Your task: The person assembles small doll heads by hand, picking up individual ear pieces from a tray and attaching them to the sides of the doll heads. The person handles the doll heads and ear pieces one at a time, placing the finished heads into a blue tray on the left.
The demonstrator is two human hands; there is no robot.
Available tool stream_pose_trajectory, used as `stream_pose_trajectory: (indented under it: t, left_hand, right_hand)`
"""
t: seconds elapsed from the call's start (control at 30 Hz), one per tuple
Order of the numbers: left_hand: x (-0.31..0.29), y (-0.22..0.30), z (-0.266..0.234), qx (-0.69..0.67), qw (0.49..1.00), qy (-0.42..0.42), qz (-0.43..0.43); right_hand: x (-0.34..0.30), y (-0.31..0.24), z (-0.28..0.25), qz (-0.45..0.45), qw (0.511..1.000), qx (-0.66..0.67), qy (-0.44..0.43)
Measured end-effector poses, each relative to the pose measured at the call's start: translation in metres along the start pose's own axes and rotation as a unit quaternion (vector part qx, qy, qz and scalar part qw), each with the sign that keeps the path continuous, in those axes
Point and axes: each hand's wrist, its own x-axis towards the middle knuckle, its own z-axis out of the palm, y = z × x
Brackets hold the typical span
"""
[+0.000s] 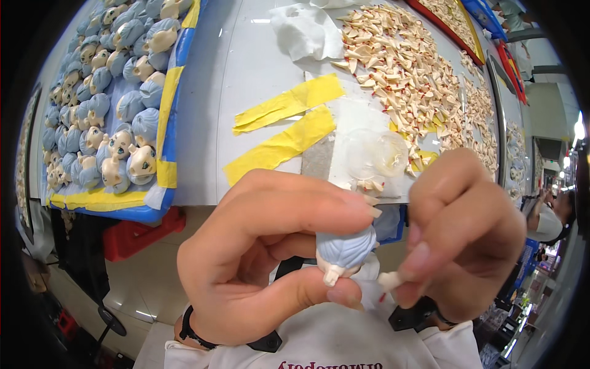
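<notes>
My left hand (258, 258) pinches a small doll head (344, 251) with light blue hair between thumb and fingers, its neck peg pointing down. My right hand (464, 237) is close to its right and grips a small cream-coloured doll part (391, 280) at the fingertips, a short gap from the head. Both hands are held above my lap, in front of the white table's edge (203, 184).
A blue tray (166, 111) at the left holds several rows of blue-haired doll heads (120, 147). Yellow tape strips (286, 104), a clear shallow dish (375, 154), a white cloth (304, 27) and a big heap of cream parts (399, 61) lie on the table. Another person (544, 215) sits at far right.
</notes>
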Motion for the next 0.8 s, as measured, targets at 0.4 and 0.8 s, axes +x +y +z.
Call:
stream_pose_trajectory:
  t: [0.4,0.8]
  left_hand:
    - [-0.006,-0.002,0.006,-0.013,1.0,-0.012,0.011]
    - [-0.004,-0.003,0.0,0.202,0.974,-0.039,0.091]
  right_hand:
    - [-0.004,0.024,0.022,-0.192,0.975,-0.002,0.114]
    - [-0.005,0.023,0.015,-0.176,0.972,-0.117,0.101]
